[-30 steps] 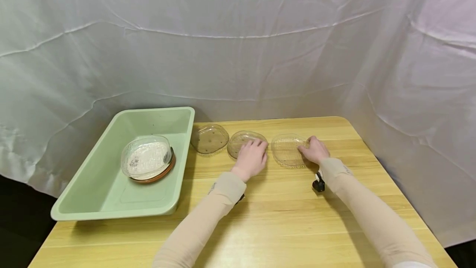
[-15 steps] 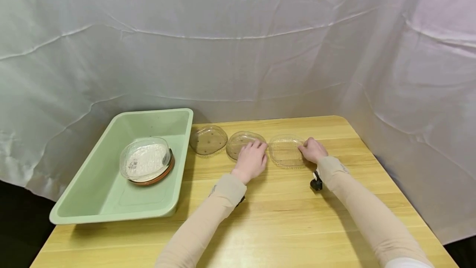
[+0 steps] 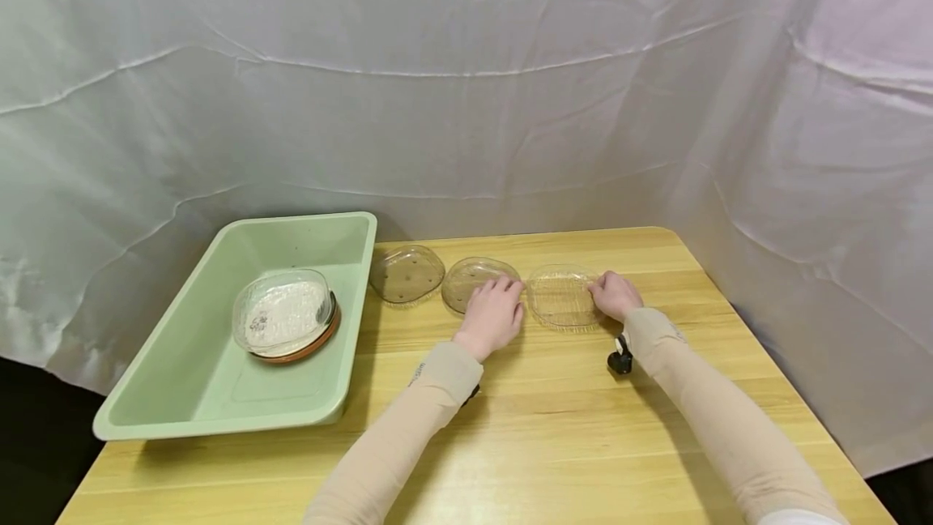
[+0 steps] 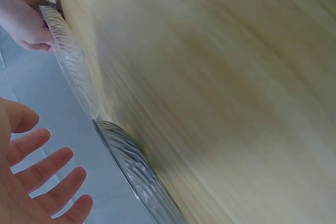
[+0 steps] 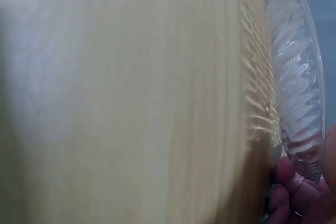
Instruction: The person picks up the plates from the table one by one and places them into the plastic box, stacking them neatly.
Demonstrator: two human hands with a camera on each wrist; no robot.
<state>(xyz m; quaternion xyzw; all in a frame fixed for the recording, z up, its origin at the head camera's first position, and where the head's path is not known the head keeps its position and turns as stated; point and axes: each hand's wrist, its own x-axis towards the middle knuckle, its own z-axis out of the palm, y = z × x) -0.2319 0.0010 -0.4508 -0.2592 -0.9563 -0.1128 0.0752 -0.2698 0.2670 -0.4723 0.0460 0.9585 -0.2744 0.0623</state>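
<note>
Three shallow glass plates stand in a row at the back of the table: a smoky one (image 3: 406, 275) at left, another smoky one (image 3: 461, 283) in the middle, and a clear ribbed glass plate (image 3: 558, 300) at right. My left hand (image 3: 492, 312) is over the middle plate, covering its right part; in the left wrist view its fingers (image 4: 47, 169) are spread apart, holding nothing. At the right rim of the clear plate, my right hand (image 3: 615, 296) pinches the edge. The right wrist view shows fingertips (image 5: 286, 170) under that rim, the thumb above.
A green plastic basin (image 3: 342, 395) sits at the table's left side. Inside it is a stack of dishes, with a clear glass dish (image 3: 284, 306) on top and a brown dish (image 3: 302, 352) beneath. A pale curtain (image 3: 466, 128) hangs behind the wooden table (image 3: 539, 444).
The right hand and the clear plate have shifted very slightly left, along with a small drift of the whole view. Both hands otherwise keep their places.
</note>
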